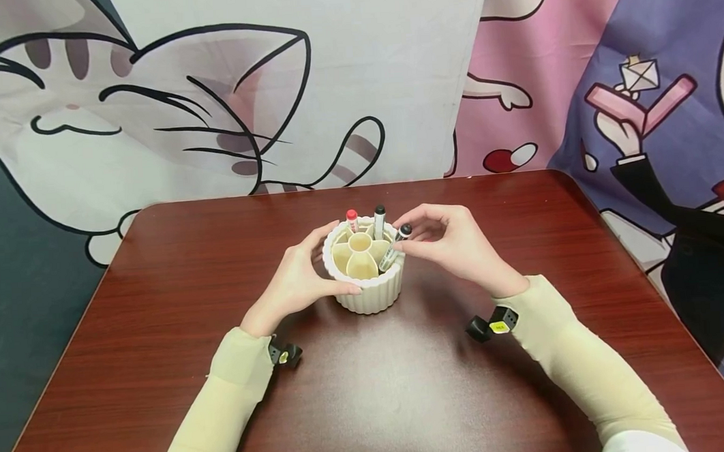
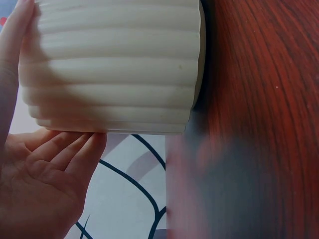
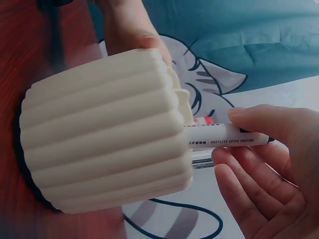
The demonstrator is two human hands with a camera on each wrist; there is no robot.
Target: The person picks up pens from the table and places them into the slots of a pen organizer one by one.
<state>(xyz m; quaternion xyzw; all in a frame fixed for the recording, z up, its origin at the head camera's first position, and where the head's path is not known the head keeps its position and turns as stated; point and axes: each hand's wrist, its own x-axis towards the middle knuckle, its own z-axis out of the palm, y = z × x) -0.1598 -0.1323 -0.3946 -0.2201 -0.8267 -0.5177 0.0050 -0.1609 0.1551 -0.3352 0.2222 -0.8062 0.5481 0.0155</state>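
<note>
Marker barrel: The white marker (image 3: 224,135) bore the line "DUSTLESS AFTER ERASING" in small dark capitals, set lengthwise and legible in the right wrist view.
Characters: A short group of Chinese characters preceded the English on the same line; these were too small to read with certainty.
Upper edge: A further row of dark print ran along the barrel and was too foreshortened to read.
Right wrist camera: Its yellow label (image 1: 500,327) carried dark marks, too small to decipher.

Pale yellow sleeves (image 1: 223,397); black wrist cameras (image 1: 507,317) (yellow-marked).
</note>
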